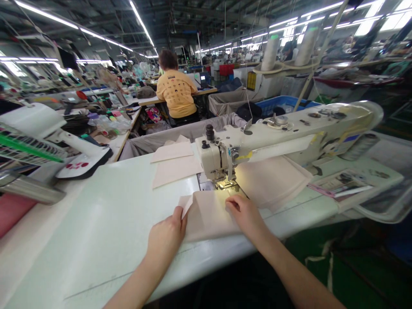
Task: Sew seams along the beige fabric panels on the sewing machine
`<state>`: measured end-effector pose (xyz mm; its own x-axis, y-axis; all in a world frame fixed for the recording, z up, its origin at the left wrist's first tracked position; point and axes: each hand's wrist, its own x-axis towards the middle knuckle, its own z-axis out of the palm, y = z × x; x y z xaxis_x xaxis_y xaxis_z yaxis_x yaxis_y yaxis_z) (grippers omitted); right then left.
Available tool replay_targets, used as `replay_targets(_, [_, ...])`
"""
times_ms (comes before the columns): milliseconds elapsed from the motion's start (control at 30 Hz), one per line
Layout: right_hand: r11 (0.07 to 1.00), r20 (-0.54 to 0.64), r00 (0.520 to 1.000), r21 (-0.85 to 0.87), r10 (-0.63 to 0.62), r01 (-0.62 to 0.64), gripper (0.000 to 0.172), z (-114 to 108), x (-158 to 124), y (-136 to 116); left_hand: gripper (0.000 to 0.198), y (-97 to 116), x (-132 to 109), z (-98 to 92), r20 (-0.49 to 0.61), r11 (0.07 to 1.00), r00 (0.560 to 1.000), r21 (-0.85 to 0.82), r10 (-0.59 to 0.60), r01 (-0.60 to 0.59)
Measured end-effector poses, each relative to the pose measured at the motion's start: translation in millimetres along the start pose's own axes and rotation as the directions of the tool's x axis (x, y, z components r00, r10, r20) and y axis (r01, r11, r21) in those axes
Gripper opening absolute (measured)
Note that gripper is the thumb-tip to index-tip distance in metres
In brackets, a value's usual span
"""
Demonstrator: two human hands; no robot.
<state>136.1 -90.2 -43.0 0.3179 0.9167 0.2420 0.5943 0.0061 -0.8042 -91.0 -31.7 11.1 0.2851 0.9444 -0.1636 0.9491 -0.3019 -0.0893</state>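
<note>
A beige fabric piece (209, 214) lies on the pale green table in front of the sewing machine (257, 141). My left hand (167, 234) pinches its left edge, where a corner is folded up. At the fabric's right side, close to the lit needle area, my right hand (246, 212) has its fingers pressed together on the cloth. The fabric's far edge lies just short of the presser foot (227, 184). More beige pieces (175, 165) rest left of the machine head, and a larger beige piece (270, 180) lies under the machine arm.
A white fan-like device (83, 161) and a metal cylinder (35, 186) stand at the left. Thread cones (270, 53) rise behind the machine. Scissors and small items lie in a tray (347, 182) at the right. A person in a yellow shirt (177, 92) sits beyond the cloth-lined bin (138, 143).
</note>
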Motion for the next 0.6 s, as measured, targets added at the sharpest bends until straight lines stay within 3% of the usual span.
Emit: replay_targets(600, [0.995, -0.05, 0.999, -0.1, 0.005, -0.01, 0.013, 5, 2, 3, 0.034, 12, 12, -14.0, 0.134, 0.997, 0.991, 0.077, 0.003, -0.013])
